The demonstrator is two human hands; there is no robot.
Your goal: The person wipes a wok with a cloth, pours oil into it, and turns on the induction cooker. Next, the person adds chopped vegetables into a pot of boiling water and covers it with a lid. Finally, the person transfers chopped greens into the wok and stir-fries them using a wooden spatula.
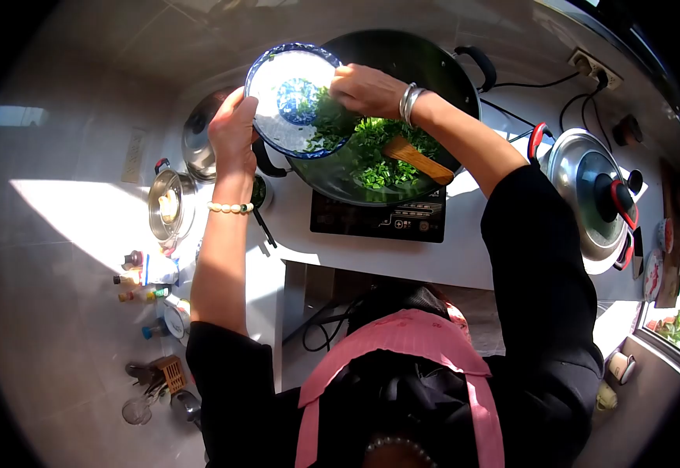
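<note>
My left hand (233,131) grips the left rim of a white bowl with blue patterns (276,129), its thumb over the edge. The bowl is tipped over the left side of a large dark wok (426,66). Chopped greens cling to the bowl's lower right and more chopped greens (379,175) lie in the wok below. My right hand (369,91) is at the bowl's right edge, fingers curled in close to the greens; whatever they hold, if anything, is hidden. A wooden spatula (418,161) rests in the wok, its end near the front rim.
Beneath the wok is a black induction cooker (379,218). A lidded steel pot (589,191) with red handles stands at right, with cords running to a wall socket (596,69). At left are a steel pan (156,207), a metal lid (199,136) and several bottles (131,277).
</note>
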